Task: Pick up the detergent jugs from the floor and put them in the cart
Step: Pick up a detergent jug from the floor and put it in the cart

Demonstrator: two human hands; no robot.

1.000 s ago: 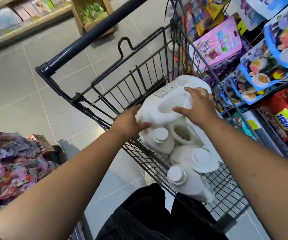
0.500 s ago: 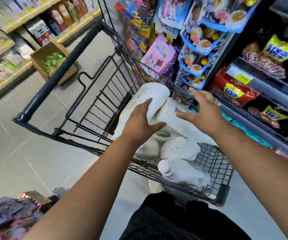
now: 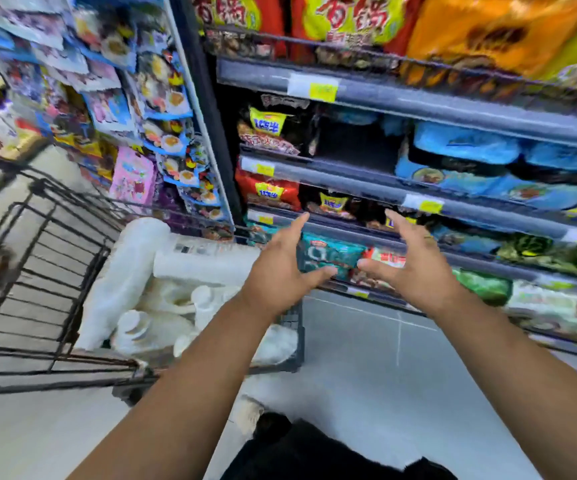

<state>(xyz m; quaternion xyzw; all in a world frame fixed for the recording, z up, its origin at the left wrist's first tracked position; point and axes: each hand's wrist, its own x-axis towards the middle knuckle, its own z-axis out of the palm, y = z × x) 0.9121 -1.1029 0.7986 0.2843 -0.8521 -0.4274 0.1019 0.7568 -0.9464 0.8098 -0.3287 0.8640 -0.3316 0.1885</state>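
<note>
Both hands empty: left hand (image 3: 281,271) and right hand (image 3: 415,268) spread open. Jugs (image 3: 162,282) piled in cart (image 3: 37,271). Next jug to be gripped 2-handed, lowered gently.

Both hands (image 3: 280,271) (image 3: 415,268) empty, spread; white jugs (image 3: 190,261) piled in cart (image 3: 37,271).

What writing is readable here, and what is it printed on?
"香锅": large red characters on the yellow snack bags on the top shelf.
Yellow logos on the red and dark packets: blurred, unreadable.
Yellow price tags on the shelf edges: blurred.
Label on the detergent jug in the cart: too blurred.
</note>
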